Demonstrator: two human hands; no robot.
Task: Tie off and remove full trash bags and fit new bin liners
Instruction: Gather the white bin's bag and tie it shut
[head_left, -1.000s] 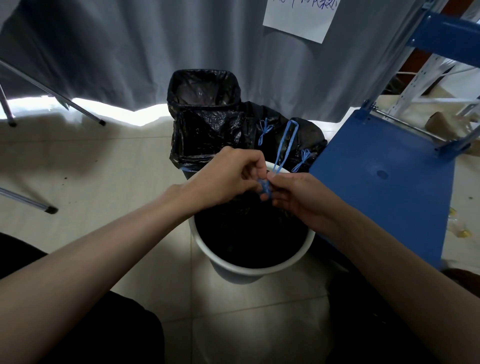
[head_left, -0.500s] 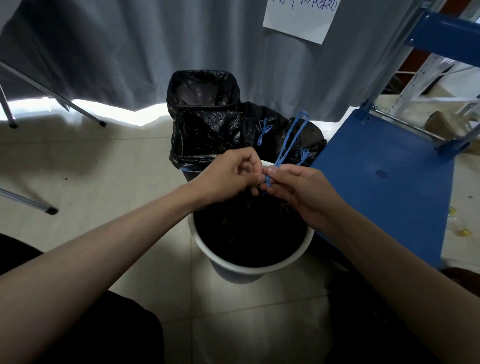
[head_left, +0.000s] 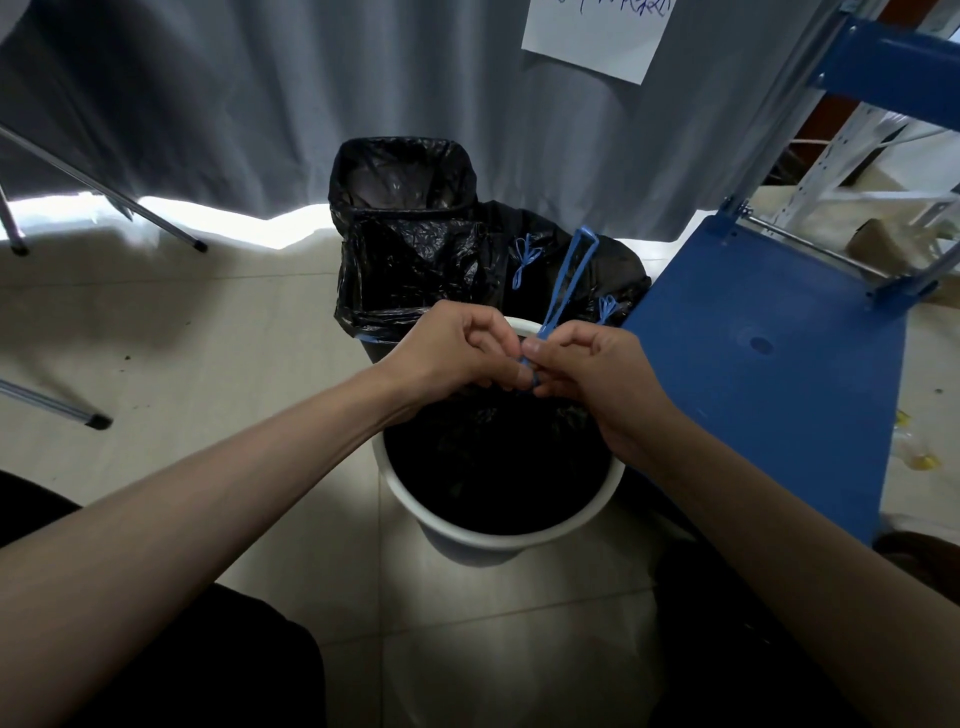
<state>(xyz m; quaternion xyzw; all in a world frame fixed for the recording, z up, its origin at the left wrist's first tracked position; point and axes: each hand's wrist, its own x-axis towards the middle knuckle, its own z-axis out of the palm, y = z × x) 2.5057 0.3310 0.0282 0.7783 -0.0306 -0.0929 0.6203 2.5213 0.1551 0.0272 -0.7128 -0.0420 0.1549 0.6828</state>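
Drawstring (head_left: 563, 291) loop rises up-away from knot between hands; left hand (head_left: 457, 353), right hand (head_left: 597, 374) both pinching it over white bin (head_left: 498, 535).

left hand (head_left: 451, 349), right hand (head_left: 592, 375), both pinching

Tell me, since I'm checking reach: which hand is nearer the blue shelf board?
Right. The right hand pinches the blue drawstring over the white bin, beside the blue shelf board; the left hand sits farther off, across the drawstring.
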